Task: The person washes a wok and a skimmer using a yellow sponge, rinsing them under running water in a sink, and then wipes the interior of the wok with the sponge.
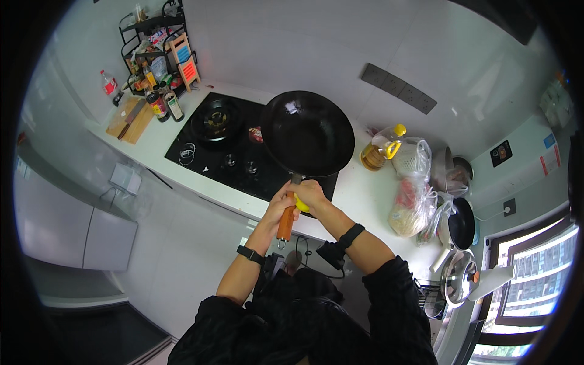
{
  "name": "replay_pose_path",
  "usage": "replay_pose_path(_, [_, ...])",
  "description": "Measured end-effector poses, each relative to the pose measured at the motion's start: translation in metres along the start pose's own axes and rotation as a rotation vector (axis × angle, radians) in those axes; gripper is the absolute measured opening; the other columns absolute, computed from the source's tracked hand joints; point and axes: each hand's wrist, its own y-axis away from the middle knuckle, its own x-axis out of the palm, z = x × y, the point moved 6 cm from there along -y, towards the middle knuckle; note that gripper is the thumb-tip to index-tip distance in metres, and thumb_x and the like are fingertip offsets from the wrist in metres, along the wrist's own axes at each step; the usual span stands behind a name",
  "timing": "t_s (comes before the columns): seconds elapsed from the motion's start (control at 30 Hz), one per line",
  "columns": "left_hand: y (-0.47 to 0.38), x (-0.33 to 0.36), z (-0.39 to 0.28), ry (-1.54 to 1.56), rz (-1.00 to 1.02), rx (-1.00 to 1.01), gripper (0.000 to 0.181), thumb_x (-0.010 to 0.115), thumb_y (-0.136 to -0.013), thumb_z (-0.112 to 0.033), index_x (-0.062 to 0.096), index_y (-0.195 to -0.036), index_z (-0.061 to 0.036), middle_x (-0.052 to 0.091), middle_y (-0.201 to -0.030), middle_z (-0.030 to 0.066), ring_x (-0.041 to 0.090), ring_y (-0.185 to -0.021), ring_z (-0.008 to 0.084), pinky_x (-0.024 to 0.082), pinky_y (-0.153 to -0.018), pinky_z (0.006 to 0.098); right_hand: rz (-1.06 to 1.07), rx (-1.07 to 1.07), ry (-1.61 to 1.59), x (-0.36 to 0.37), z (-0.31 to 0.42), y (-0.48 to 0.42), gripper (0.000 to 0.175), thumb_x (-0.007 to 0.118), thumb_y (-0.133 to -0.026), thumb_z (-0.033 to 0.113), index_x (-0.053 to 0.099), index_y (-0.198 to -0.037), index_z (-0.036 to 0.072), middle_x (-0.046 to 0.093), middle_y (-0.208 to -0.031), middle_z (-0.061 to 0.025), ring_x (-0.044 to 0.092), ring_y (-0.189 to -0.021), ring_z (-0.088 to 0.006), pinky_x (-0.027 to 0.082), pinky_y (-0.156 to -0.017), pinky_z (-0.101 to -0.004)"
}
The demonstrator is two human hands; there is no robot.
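Note:
A black wok (310,134) with a wooden handle is over the right side of a black glass gas hob (207,169); whether it rests there or is held up, I cannot tell. My left hand (278,205) grips the wok's handle from the left. On the right, my right hand (310,194) is closed on a yellow thing (301,204), perhaps a sponge or cloth, against the upper part of the handle. Most of the yellow thing is hidden by the fingers. The hob's left burner (217,119) carries no pan.
Left of the hob stand sauce bottles (173,107), a spice rack (153,50) and a wooden cutting board (141,125) with a knife. To the right are an oil bottle (376,153), plastic bags (410,205), a smaller pan (461,223) and a pot lid (458,278).

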Motion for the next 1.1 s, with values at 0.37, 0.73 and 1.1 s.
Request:
replay_pose_path(0.37, [-0.032,-0.035,-0.005,0.065,0.18,-0.142,0.042,0.055,-0.087,-0.011,0.043,-0.128,-0.0127,0.056,-0.087,0.0054,0.058,-0.058,0.0143,0.049,-0.05,0.0278,-0.166,0.081,0.045,0.014,-0.015,-0.043,0.038,0.077,-0.069,0.031,0.071,-0.082,-0.005,0.07,-0.085,-0.017,0.069,-0.077,-0.0224,0.055,-0.07,-0.0322])
replay_pose_path(0.73, [-0.002,-0.053,-0.04,-0.249,0.039,-0.22,0.051,0.059,-0.095,-0.029,0.04,-0.136,-0.0068,0.061,-0.105,0.0109,0.064,-0.082,0.0175,0.054,-0.068,0.0303,-0.185,-0.021,-0.169,0.02,0.001,-0.03,0.032,0.077,-0.079,0.03,0.069,-0.085,-0.001,0.067,-0.08,-0.0084,0.062,-0.069,-0.0149,0.051,-0.062,-0.029])
replay_pose_path(1.1, [0.112,-0.19,-0.075,-0.45,-0.093,-0.28,0.024,0.058,-0.088,-0.012,0.058,-0.112,-0.0046,0.062,-0.103,0.006,0.061,-0.095,0.0183,0.05,-0.084,0.0329,-0.311,0.13,-0.734,-0.038,-0.166,0.099,0.019,0.064,-0.088,0.014,0.06,-0.101,0.0,0.063,-0.078,-0.0101,0.062,-0.066,-0.0205,0.055,-0.06,-0.0346])
